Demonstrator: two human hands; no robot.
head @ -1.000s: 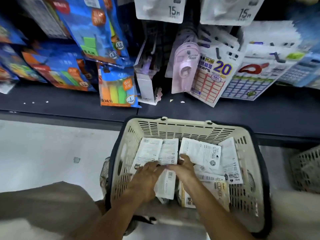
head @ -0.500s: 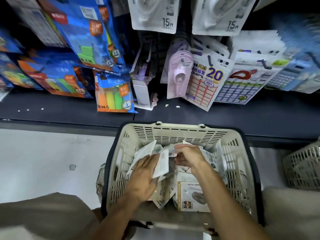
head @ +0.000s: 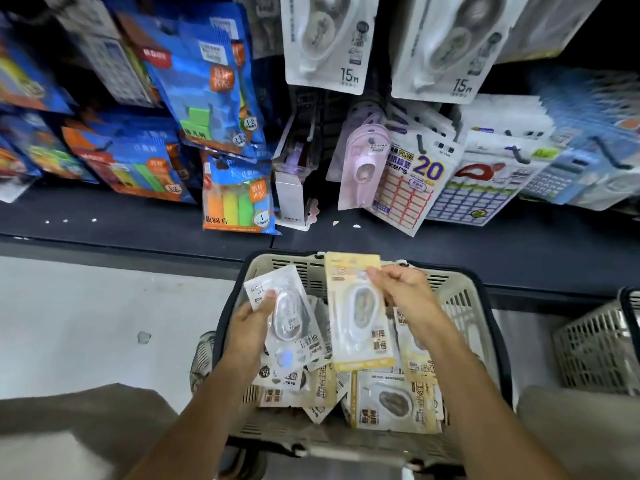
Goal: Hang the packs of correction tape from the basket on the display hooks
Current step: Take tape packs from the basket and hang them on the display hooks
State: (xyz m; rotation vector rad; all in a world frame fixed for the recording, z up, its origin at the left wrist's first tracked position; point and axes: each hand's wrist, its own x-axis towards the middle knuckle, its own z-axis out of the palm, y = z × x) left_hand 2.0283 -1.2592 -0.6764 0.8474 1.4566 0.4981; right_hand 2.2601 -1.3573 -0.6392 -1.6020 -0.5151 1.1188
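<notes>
While the beige basket (head: 460,299) sits on the floor against the dark shelf (head: 138,216), both hands hold packs of correction tape just above it. Over the basket's left side, the left hand (head: 254,320) has its fingers clamped on a white pack (head: 287,306), thumb pressed across the upper left corner; the print on that pack is too blurred to read. Over the basket's far rim, the right hand (head: 405,289) has its fingers pinched on the upper right edge of a yellow pack (head: 358,313), held upright with its clear blister facing the camera. More packs (head: 391,403) lie loose in the basket beneath both hands. Above the basket, two white hanging packs (head: 329,43) each read "15M". Up and to the right of the basket, a sticker pack (head: 412,181) shows "PLUS" and "20". Up and to the left of the basket, a blue pack of coloured tabs (head: 239,199) carries a round "1" label
</notes>
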